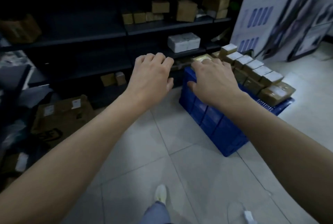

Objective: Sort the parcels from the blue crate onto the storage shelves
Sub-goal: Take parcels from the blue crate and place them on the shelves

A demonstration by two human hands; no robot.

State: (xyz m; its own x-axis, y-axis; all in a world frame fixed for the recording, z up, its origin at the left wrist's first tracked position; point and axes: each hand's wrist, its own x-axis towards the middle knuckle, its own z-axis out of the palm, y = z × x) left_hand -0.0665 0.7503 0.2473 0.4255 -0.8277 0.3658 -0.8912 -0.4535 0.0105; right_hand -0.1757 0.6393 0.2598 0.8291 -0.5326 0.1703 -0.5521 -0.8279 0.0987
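Parcels (257, 72) — taped cartons, likely light and stiff, best taken by opposite sides — stacked in the crate (216, 124) at right, by the shelves (153, 29); left hand (151, 72) loosely curled, empty; right hand (212, 77) spread over the crate's far end, empty.

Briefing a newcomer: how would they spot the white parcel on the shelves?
Find the blue crate on the floor, then the dark shelves behind it. On the board just above the crate's far end sits the white parcel, wrapped in white; the boxes on the board above are brown.
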